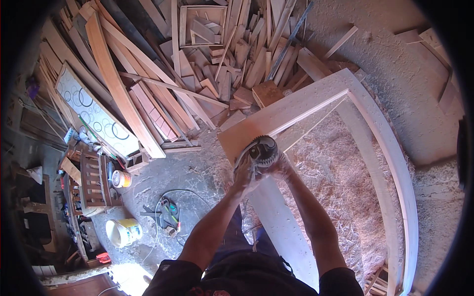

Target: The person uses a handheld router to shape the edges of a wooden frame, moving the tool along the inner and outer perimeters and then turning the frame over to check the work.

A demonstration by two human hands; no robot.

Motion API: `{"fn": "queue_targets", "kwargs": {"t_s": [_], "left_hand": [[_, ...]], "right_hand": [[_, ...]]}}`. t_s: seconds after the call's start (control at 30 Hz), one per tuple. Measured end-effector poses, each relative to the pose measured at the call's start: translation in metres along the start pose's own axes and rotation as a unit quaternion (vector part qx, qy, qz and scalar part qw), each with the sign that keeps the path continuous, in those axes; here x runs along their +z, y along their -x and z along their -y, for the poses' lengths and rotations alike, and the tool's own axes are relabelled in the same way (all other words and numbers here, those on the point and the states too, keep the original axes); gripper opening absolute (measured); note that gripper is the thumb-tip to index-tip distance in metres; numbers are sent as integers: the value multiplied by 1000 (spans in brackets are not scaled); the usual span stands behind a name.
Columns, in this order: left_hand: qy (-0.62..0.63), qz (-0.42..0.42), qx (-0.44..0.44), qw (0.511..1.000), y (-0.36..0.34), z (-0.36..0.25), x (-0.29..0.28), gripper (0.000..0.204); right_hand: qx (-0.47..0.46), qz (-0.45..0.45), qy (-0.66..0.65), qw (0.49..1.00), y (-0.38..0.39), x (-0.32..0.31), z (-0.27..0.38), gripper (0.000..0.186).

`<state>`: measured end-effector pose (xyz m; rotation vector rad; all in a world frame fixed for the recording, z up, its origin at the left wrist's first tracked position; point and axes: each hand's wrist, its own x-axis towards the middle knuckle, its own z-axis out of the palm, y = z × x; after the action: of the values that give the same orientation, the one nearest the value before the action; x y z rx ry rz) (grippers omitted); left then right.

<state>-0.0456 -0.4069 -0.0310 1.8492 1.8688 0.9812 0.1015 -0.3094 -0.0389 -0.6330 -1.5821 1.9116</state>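
From where I stand: power tool (pixel 262 149) over the wooden frame's (pixel 308 108) ten-o'clock corner. Left hand (pixel 244 176) curls around its seven-o'clock side, right hand (pixel 280 166) its four-o'clock. Judged rigid, fairly heavy; grip the body two-handed, clear of the underside.

Over the far left corner of a pale wooden frame (pixel 316 97), the left hand (pixel 242 178) and right hand (pixel 281 167) grip a power tool (pixel 263 150); contact with it cannot be confirmed. Shavings (pixel 340 187) show inside the frame's outline. Timber offcuts (pixel 256 64) are heaped beyond it; a bucket (pixel 124 233) stands left of it.
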Motion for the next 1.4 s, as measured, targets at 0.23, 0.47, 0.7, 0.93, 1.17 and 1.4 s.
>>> {"fn": "queue_targets", "kwargs": {"t_s": [0.23, 0.47, 0.7, 0.93, 1.17, 1.4], "left_hand": [[28, -28, 13, 999, -23, -8, -12, 83], [424, 4, -131, 896, -32, 2, -16, 79], [-108, 59, -32, 992, -41, 31, -12, 71], [-89, 49, -27, 995, -46, 64, -19, 68], [-134, 105, -5, 985, -59, 59, -26, 74], [149, 149, -31, 977, -82, 129, -8, 70]], "right_hand": [[-64, -11, 156, 986, -24, -13, -15, 74], [-67, -21, 117, 991, -37, -1, 0, 80], [-77, -56, 175, 980, -65, -15, -32, 100], [-78, -53, 114, 989, -87, 2, -32, 93], [-83, -96, 119, 985, -79, -1, -25, 90], [-100, -187, 108, 971, -75, 31, -17, 84]]}}
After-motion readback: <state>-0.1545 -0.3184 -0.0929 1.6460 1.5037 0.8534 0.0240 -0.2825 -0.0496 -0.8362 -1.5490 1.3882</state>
